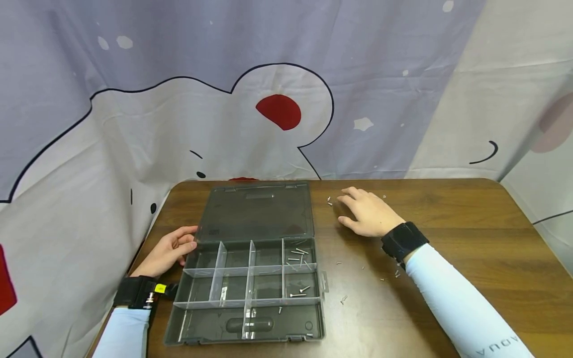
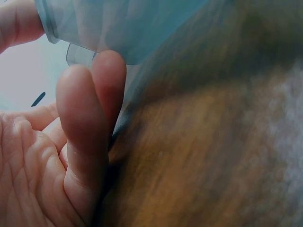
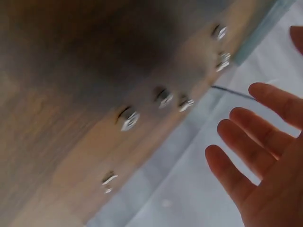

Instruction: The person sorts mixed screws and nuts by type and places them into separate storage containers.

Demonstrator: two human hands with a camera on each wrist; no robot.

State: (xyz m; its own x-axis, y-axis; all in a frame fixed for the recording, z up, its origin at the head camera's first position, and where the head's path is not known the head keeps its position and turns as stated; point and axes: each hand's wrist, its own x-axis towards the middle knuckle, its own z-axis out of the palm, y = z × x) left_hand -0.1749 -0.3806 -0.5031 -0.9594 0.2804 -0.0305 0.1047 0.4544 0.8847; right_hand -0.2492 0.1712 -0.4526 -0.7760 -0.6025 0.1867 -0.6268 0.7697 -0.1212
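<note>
A grey see-through compartment box (image 1: 257,301) lies on the table with its lid (image 1: 255,211) folded back. At its left side my left hand (image 1: 163,251) holds the edge near the hinge; in the left wrist view, fingers (image 2: 80,109) curl by the translucent wall (image 2: 128,28). To the right of the lid my right hand (image 1: 369,214) reaches over the table, fingers spread and holding nothing. Several small shiny metal pieces (image 3: 129,120) lie before it in the right wrist view. Screws (image 1: 301,252) sit in the back right compartment, and more screws (image 1: 299,294) in the one in front.
Loose small screws (image 1: 343,300) are scattered on the wooden table (image 1: 470,233) right of the box. One small screw (image 1: 280,310) lies in the long front compartment. A printed curtain (image 1: 215,124) hangs behind the table's far edge.
</note>
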